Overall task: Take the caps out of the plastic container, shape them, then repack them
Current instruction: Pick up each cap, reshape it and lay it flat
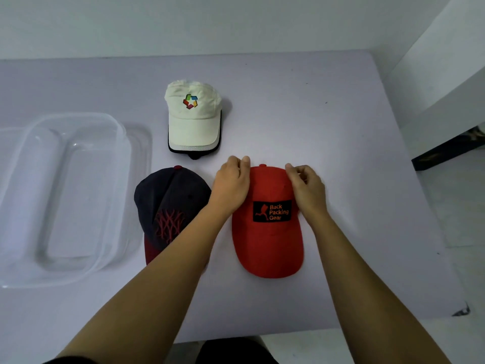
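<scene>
Here, my left hand (231, 185) and right hand (307, 189) pinched the red cap (267, 240) by its crown sides on the surface (341, 114), where I judged even outward tugs would round it best.

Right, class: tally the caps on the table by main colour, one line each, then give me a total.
White cap: 1
Red cap: 1
Dark navy cap: 1
Total: 3
The black edge under the white one may or may not be another cap.
</scene>
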A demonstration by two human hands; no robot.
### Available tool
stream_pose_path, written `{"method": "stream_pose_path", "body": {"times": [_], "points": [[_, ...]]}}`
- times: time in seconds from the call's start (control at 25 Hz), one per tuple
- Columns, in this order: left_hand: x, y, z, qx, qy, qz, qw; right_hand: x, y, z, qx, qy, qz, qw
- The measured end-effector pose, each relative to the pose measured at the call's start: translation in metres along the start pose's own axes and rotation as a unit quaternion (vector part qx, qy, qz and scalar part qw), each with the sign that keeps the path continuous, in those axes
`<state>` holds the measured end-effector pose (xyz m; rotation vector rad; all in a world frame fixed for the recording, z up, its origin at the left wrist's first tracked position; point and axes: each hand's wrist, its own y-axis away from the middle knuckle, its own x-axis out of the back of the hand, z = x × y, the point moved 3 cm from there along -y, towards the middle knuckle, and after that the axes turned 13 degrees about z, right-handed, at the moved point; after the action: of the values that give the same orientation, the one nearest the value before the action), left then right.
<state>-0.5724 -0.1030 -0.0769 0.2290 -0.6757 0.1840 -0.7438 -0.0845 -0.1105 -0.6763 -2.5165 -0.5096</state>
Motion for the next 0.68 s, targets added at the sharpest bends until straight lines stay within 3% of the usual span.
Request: {"method": "stream_pose_path", "body": {"times": [0.16, 0.24, 0.36, 0.48, 0.68], "points": [[0.062, -0.04, 0.017, -0.079, 0.023, 0.111, 0.99, 0.026, -0.019, -0.028, 0.093, -0.002, 0.097, 0.991], [0.101, -0.067, 0.013, -0.094, 0.027, 0.155, 0.983, 0.027, -0.026, -0.055, 0.128, -0.02, 0.083, 0.988], [0.145, -0.105, -0.009, -0.075, -0.007, 0.165, 0.983, -0.002, -0.029, -0.101, 0.186, -0.007, -0.004, 0.982], [0.156, -0.133, -0.031, -0.03, -0.023, 0.103, 0.994, -0.05, -0.031, -0.134, 0.228, 0.026, -0.088, 0.969], [0.143, -0.183, -0.054, 0.038, 0.056, -0.049, 0.996, -0.134, -0.047, -0.167, 0.25, 0.107, -0.131, 0.953]]}}
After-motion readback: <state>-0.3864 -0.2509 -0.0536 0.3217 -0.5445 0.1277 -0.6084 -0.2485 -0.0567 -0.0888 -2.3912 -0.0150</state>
